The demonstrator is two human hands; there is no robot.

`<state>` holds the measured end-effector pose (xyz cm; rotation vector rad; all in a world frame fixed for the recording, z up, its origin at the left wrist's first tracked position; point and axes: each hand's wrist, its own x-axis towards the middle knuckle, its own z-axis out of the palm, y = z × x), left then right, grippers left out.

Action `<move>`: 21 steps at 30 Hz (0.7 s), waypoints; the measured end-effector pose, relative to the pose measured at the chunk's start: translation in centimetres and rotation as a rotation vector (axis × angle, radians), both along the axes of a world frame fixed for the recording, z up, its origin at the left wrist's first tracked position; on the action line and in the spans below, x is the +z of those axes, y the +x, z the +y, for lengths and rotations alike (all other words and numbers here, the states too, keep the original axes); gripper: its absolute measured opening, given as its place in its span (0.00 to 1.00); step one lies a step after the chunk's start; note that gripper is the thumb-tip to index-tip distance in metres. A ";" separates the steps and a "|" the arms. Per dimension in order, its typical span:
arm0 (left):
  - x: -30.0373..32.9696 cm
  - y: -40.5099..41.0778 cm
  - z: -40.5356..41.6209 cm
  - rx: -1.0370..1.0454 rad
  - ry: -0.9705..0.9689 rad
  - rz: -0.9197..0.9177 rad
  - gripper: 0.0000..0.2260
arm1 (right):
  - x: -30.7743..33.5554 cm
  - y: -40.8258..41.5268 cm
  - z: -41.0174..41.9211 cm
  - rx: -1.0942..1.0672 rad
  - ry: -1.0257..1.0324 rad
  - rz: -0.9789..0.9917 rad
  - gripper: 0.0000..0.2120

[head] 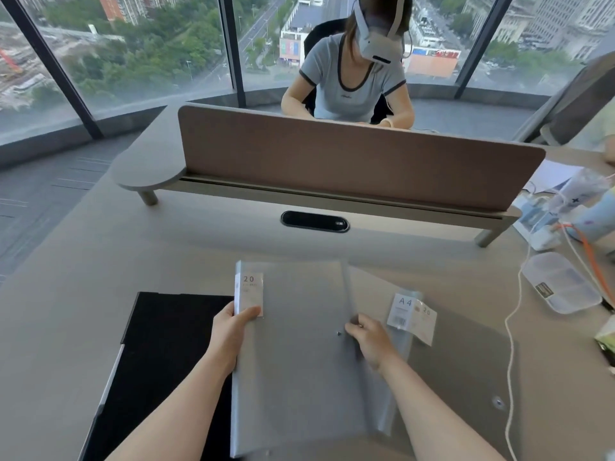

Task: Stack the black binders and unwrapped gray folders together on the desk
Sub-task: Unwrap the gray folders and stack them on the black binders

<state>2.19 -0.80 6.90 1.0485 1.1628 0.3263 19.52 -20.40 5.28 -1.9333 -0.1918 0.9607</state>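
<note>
The step in hand looks like the unwrapping: a gray folder [293, 344] lies flat on the desk [100, 234] right in front of the person, its clear wrapper [376, 367] loose and spread out past its right edge. The left hand [233, 331] grips the folder's left edge just below the white "20" label [249, 291], thumb on top and the fingers curled under, out of sight. The right hand [369, 337] pinches the plastic near the folder's right edge, fingers drawn together on the film. A second label [411, 316], marked "A4", shows through the wrapper to the right — whether it belongs to another folder underneath or only to the wrapper, I cannot tell.

The black binders [166, 361] lie flat just beside the folder on its left, partly under the left forearm; how many there are is not clear from here.

Next, as I judge it, the film has to come fully free of the folder — the left hand holding the folder down while the right draws the plastic off to the side. After that the bare folder can go onto the black binders, edges squared. The wrapper is thin and may cling or tear, so a steady pull would suit better than a jerk
</note>
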 end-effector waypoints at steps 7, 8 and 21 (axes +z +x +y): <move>-2.7 -0.8 -0.4 -0.043 0.113 0.151 0.07 | -3.3 -1.3 -0.2 0.159 -0.250 -0.155 0.10; -3.0 -0.8 -0.6 -0.061 0.158 0.189 0.07 | -3.7 -1.5 -0.2 0.180 -0.301 -0.189 0.11; -5.8 -0.5 -1.6 -0.256 0.572 0.587 0.25 | -4.3 -2.2 0.1 0.314 -0.518 -0.302 0.12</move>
